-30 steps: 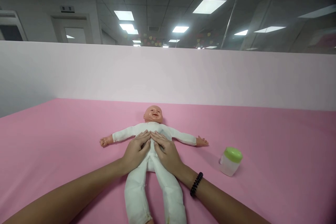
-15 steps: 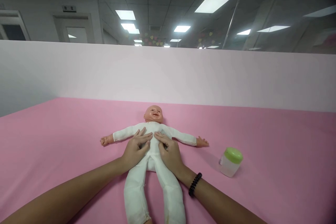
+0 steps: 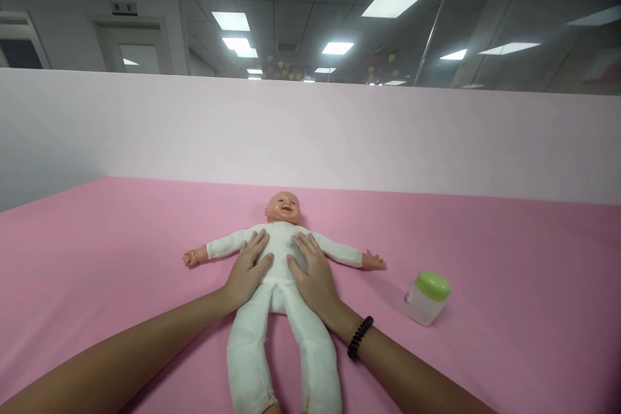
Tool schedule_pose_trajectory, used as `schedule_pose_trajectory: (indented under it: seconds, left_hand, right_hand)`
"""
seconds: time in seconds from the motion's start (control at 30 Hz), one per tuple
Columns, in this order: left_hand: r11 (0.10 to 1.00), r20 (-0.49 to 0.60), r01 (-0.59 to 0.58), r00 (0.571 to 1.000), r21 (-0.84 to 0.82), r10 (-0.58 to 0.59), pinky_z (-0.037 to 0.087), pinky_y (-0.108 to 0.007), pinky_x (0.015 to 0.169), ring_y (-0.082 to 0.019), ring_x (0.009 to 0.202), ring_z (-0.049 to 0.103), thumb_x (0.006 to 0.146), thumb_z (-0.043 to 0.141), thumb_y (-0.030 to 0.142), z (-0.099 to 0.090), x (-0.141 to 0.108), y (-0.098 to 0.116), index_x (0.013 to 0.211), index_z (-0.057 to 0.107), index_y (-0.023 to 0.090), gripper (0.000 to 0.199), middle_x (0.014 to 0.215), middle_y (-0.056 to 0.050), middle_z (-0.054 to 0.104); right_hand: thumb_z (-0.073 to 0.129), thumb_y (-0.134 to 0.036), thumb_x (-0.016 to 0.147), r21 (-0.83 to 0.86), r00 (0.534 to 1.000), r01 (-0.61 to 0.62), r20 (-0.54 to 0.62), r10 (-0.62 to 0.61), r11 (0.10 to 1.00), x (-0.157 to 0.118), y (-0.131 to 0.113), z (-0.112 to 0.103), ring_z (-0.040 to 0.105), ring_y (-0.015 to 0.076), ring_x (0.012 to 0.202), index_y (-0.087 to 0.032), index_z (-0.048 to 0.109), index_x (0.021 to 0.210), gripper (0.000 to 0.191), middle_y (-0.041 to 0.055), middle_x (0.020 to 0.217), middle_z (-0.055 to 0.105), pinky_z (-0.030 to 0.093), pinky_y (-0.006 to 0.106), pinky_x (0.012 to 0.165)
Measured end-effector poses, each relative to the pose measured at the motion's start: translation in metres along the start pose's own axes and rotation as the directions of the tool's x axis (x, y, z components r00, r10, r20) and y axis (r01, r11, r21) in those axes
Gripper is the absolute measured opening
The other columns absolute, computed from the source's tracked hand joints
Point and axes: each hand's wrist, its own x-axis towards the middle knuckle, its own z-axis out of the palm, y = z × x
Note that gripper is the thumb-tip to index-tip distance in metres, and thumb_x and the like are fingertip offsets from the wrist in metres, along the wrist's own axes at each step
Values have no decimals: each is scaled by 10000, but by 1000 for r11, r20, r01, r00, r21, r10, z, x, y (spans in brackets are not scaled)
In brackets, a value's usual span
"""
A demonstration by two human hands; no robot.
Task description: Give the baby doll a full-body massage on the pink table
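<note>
Open and flat, grasping nothing — the left hand (image 3: 247,265) and right hand (image 3: 313,275) rest on the white-suited torso of a baby doll (image 3: 280,242) lying face-up at centre frame — while a green-lidded jar (image 3: 427,297), lid on, stands untouched at right on the pink surface (image 3: 97,239).

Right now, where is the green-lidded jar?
In the head view, the green-lidded jar stands on the pink surface at right, just below the baby doll's outstretched hand.
</note>
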Motion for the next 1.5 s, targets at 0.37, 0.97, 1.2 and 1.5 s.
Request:
schedule_pose_trajectory:
  seconds: [0.37,0.97,1.2,1.5]
  left_hand:
    - [997,87,-34,996,73,27,85,-538,1240,-263,1531,100,963,451,427,-2,-2,3,1526,371,248,597,1632,-22,217]
    - [998,66,-11,998,58,7,139,-465,1252,-235,1524,159,978,426,450,0,-4,3,1538,350,231,606,1633,-37,241]
    - [996,-59,83,995,-29,-85,174,-465,1245,-246,1519,175,957,476,480,5,-6,0,1523,376,195,642,1633,-67,226]
    - [984,35,-180,983,5,180,231,-495,1233,-226,1448,367,983,442,358,0,-6,7,1372,587,242,431,1458,-29,537]
  right_hand:
    - [476,-386,948,25,967,43,251,-48,999,8,-5,-7,153,274,1516,-203,441,1492,575,36,1594,296,120,557,1232]
    - [439,-317,955,72,951,108,284,-124,992,8,-7,-10,227,235,1499,-201,457,1482,540,30,1546,400,152,515,1238]
    - [474,-334,928,33,996,-44,84,41,998,2,-4,-3,279,267,1480,-101,429,1490,610,114,1558,362,217,508,1227]
    - [459,-284,932,114,956,179,215,-200,977,4,-5,-10,372,238,1437,-151,537,1418,510,84,1475,485,246,489,1221]
